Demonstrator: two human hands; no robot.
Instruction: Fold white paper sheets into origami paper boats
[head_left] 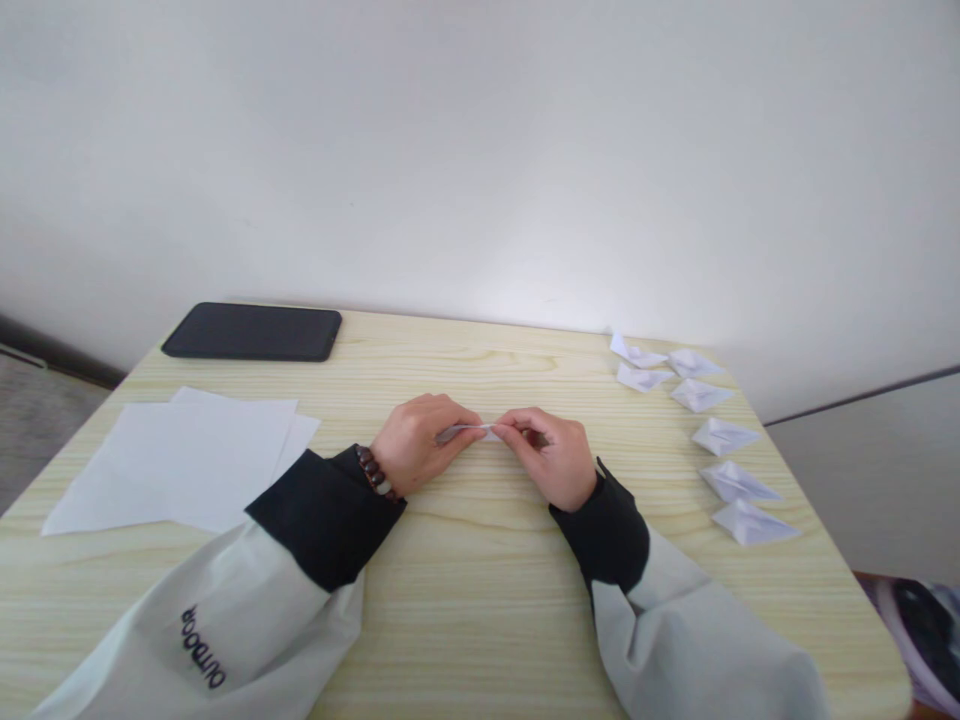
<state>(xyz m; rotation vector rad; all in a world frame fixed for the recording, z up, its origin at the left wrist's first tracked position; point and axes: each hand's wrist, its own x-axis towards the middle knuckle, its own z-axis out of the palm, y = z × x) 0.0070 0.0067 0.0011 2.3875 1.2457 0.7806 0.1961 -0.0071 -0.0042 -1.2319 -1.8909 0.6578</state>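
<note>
Between my two hands is a small folded piece of white paper (472,427), seen nearly edge-on above the middle of the table. My left hand (426,440), with a beaded bracelet at the wrist, pinches its left part between thumb and fingers. At the other end, my right hand (551,452) grips the paper with thumb and forefinger. The fingers cover most of it, so its full folded shape is hidden.
Loose white paper sheets (202,455) overlap on the left of the wood-grain table (465,620). Behind them lies a black phone (253,332). Several folded white paper boats (724,437) line the right side. A white wall (480,160) borders the far edge.
</note>
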